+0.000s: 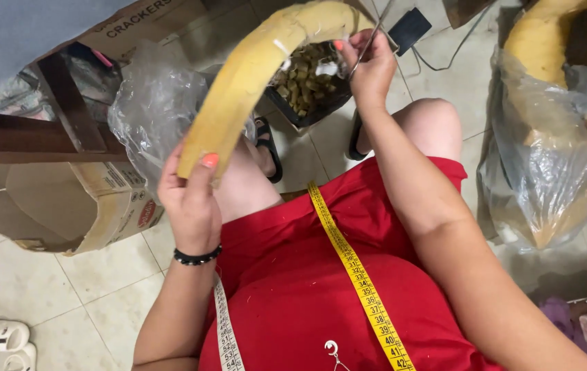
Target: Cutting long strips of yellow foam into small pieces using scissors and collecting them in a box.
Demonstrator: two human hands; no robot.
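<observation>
- The right hand [374, 65] works small scissors [369, 41] at the top of the curved yellow foam strip [252, 75], close to its own fingertips; a slip there could, I judge, nick a finger or cut into the foam.
- The strip is long and held only at its two ends, so it may sag or twist between the hands and pull away from the blades.
- Off-cuts could miss the dark tray of scraps [307, 86] just beyond the right hand and scatter on the tiled floor [101, 302].
- The yellow measuring tape [355, 275] hangs loose below the right forearm and might catch on it.
- Left hand [190, 199]: raised, thumb up, fingers clamped on the strip's lower end, a plastic bag [152, 103] just beyond it.
- Right hand: raised higher and further out, fingers closed around the scissors and touching the strip's upper end.
</observation>
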